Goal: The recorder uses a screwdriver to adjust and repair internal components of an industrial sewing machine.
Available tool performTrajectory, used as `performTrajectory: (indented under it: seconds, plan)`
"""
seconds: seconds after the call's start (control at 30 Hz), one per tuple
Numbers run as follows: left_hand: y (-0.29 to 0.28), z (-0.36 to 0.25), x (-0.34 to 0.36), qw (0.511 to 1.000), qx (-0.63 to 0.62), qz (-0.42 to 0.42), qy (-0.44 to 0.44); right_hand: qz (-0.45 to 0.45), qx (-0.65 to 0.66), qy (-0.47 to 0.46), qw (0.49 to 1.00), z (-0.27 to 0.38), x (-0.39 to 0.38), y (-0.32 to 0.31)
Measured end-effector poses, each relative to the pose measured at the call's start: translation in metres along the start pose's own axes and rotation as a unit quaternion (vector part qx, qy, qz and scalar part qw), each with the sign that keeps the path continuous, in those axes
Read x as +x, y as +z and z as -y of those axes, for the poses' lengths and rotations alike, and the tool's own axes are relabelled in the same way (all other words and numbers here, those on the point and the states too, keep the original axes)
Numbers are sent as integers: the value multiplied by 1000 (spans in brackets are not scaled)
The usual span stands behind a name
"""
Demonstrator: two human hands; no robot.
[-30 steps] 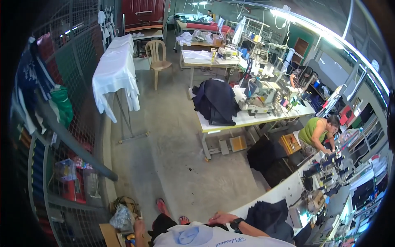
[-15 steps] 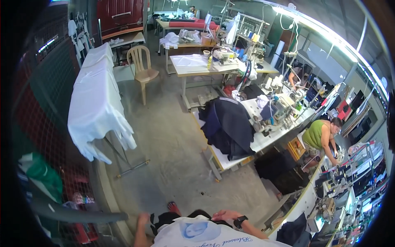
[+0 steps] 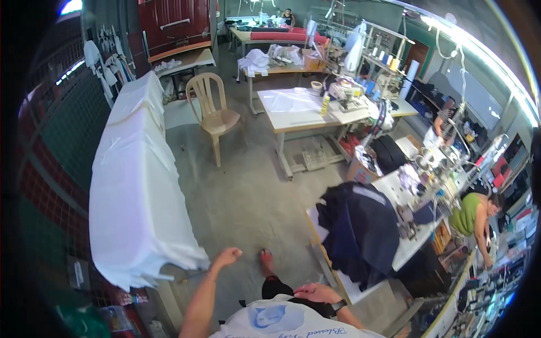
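My left hand (image 3: pixel 228 257) sits just beside the white cloth's (image 3: pixel 135 191) near end, my right (image 3: pixel 317 292) at my waist; both look curled, any grip I cannot tell; dark cloth (image 3: pixel 360 231) lies rightward; elbows tucked would best spare both cloths.

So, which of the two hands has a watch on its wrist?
The right hand, in front of the waist: a dark watch circles its wrist. The left hand, seen just right of the white cloth, shows no watch.
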State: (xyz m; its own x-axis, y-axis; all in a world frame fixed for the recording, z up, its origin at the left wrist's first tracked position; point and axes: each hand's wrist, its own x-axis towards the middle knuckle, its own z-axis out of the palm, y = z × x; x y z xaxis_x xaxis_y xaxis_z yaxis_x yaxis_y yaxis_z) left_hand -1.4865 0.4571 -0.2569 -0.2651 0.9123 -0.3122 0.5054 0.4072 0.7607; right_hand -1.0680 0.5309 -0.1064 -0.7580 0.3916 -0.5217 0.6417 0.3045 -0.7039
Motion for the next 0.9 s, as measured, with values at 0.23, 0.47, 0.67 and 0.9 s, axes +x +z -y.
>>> performTrajectory:
  seconds: [0.23, 0.47, 0.67, 0.9]
  plan:
    - [-67, 74, 82, 987, 124, 59, -79, 71, -141, -261, 952, 112, 206, -181]
    - [-97, 161, 185, 917, 377, 131, -14, 316, -164, -369, 859, 232, 389, -258]
    - [-197, 192, 349, 973, 114, 54, -192, 244, -105, -394, 880, 322, 528, -345]
    - [-451, 219, 537, 974, 56, -20, -220, 250, 5, -405, 879, 455, 667, -442]
